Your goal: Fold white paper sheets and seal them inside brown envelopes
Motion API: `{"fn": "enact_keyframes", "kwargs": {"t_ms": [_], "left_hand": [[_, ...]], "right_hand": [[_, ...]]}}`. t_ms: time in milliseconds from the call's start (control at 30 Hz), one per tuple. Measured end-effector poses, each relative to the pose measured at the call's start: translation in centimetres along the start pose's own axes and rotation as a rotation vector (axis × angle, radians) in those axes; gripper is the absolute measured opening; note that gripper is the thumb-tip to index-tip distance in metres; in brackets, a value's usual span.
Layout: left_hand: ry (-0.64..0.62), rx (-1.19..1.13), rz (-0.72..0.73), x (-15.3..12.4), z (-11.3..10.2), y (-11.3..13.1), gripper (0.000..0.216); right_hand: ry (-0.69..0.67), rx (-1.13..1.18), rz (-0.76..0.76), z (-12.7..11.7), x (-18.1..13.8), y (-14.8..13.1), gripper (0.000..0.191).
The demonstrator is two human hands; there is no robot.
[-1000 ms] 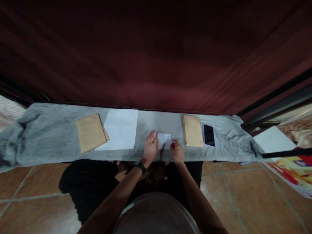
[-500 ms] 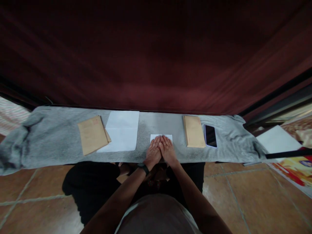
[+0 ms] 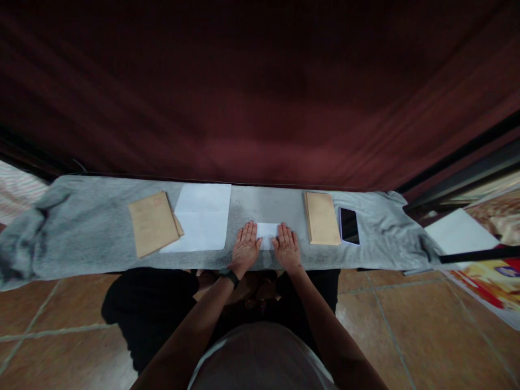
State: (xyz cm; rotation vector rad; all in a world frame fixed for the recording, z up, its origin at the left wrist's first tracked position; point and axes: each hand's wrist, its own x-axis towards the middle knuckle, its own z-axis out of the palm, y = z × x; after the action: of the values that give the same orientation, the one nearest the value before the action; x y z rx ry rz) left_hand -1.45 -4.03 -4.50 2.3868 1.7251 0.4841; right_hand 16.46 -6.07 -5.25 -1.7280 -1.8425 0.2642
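Observation:
A small folded white paper [image 3: 267, 233] lies on the grey cloth [image 3: 81, 238] that covers a long narrow surface. My left hand [image 3: 245, 248] lies flat on the paper's left end, fingers stretched out. My right hand [image 3: 287, 247] lies flat on its right end, fingers also stretched out. Only the middle strip of the paper shows between the two hands. A dark band sits on my left wrist [image 3: 228, 276].
A large white sheet [image 3: 202, 216] and a brown envelope [image 3: 152, 222] lie to the left. A brown envelope stack [image 3: 322, 218] and a dark phone [image 3: 349, 226] lie to the right. A dark red curtain [image 3: 260, 92] hangs behind. Tiled floor [image 3: 406, 336] below.
My hands came together on the middle of the folded paper, then slid apart along it to its left and right ends. The paper stays pressed on the cloth.

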Motion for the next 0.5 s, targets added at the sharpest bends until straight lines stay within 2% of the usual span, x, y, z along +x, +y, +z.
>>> {"fn": "enact_keyframes", "kwargs": {"t_ms": [133,233,300,400,500], "left_hand": [[0.028,-0.027,-0.053,-0.1,-0.3,-0.5,0.059],[0.076,-0.048,-0.098,0.1,-0.4,0.5,0.059],[0.075,-0.079,-0.040,0.2,-0.1,1.9,0.058],[-0.054,-0.127,0.145,0.2,0.5,4.3,0.055],[-0.136,-0.126,0.195,0.2,1.0,5.7,0.054]], "right_hand": [[0.027,0.016,0.009,-0.4,-0.6,0.9,0.055],[0.033,0.012,0.018,-0.7,-0.8,1.0,0.054],[0.028,0.001,0.021,-0.8,-0.8,0.8,0.054],[0.006,-0.034,0.021,-1.2,-0.7,0.6,0.053],[-0.021,-0.071,0.001,-1.7,-1.3,0.7,0.052]]}}
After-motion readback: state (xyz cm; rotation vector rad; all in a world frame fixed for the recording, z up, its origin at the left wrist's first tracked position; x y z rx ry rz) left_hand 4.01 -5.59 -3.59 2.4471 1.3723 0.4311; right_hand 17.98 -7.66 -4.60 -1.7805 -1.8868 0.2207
